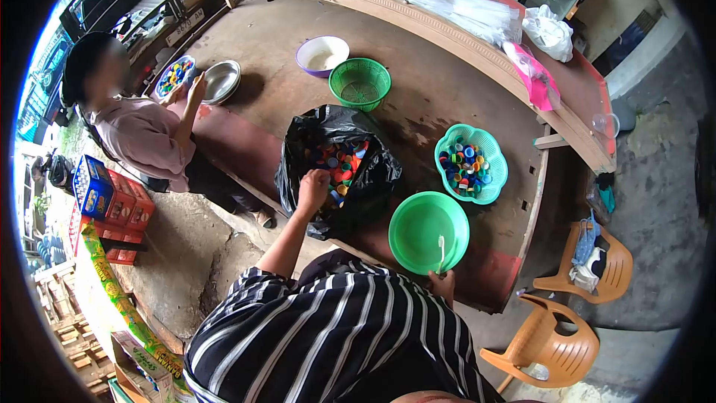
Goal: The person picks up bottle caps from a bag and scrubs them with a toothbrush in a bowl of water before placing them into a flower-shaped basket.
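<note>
My left hand (313,189) reaches into the mouth of a black plastic bag (380,172) full of coloured bottle caps (344,161). Its fingers are curled together, and anything between them is hidden. Down at the near rim of a green basin (409,225), my right hand (442,283) grips the handle of a white toothbrush (441,246). The bristle end points up over the basin, which seems to hold water. A mint-green basket (494,188) of mixed caps stands just beyond the basin.
A green strainer basket (360,83) and a white-and-purple bowl (322,55) sit farther back. At left a person (142,130) works beside a metal bowl (221,82) and a tub of caps (176,77). Orange chairs (548,339) stand right; a raised ledge (447,28) borders the table.
</note>
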Demonstrator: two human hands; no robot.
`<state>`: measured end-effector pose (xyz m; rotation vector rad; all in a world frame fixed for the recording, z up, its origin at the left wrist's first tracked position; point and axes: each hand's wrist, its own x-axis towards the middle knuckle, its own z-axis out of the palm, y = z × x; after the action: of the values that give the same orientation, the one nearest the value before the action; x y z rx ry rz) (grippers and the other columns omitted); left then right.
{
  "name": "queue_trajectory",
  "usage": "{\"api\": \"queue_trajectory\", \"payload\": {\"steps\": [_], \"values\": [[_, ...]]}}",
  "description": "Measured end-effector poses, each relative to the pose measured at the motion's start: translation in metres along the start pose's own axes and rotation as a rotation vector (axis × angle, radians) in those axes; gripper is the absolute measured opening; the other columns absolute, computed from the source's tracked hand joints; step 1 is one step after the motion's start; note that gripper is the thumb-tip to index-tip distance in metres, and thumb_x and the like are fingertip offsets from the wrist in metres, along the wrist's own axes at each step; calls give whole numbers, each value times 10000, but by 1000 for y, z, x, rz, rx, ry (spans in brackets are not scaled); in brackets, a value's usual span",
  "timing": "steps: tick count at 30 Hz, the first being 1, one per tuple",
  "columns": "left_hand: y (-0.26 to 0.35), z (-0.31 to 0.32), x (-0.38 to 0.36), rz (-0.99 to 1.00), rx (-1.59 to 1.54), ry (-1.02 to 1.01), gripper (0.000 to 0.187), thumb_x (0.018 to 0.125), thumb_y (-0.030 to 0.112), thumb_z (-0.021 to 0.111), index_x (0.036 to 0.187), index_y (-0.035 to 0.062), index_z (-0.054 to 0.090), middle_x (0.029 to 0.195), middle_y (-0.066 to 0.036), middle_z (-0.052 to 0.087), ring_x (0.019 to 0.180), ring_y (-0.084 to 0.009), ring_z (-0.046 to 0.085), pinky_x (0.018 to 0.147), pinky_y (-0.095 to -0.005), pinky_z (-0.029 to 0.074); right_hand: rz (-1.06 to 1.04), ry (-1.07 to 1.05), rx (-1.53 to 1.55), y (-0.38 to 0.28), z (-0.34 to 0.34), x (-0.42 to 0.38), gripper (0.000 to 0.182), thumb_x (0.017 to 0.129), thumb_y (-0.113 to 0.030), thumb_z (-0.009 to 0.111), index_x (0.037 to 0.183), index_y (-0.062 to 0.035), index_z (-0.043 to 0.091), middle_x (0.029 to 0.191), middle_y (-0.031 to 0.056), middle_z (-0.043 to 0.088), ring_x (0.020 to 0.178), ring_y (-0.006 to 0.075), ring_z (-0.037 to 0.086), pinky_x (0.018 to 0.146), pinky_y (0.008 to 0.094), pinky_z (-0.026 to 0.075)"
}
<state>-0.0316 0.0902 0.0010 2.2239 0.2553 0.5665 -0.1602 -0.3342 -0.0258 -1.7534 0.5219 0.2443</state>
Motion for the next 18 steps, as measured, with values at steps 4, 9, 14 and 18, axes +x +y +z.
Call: {"api": "queue_trajectory", "payload": {"steps": [4,9,14,18], "values": [[-17,-9,24,-59,-20,17,130,754,68,632,876,27,650,751,-132,604,720,-292,604,668,-370,487,195,38,-84,-33,29,-17,566,718,-235,745,1074,65,423,823,160,572,553,182,566,496,324,456],[-37,12,51,-18,-21,-62,129,768,71,608,881,32,657,792,-156,622,778,-326,613,705,-396,492,273,39,38,-24,51,-17,540,776,-239,707,1079,61,375,829,167,568,548,200,577,486,344,463],[-16,41,67,97,-57,-201,116,779,57,567,840,37,664,835,-173,635,811,-355,611,740,-425,490,256,82,22,-24,63,-20,524,797,-234,690,1075,57,356,797,161,575,527,207,592,422,324,436],[-11,70,77,290,38,-375,219,752,56,593,962,54,658,956,-153,625,928,-328,577,771,-405,480,292,138,75,-35,69,-27,529,793,-236,689,1099,40,356,790,157,577,516,203,603,371,282,400]]}}
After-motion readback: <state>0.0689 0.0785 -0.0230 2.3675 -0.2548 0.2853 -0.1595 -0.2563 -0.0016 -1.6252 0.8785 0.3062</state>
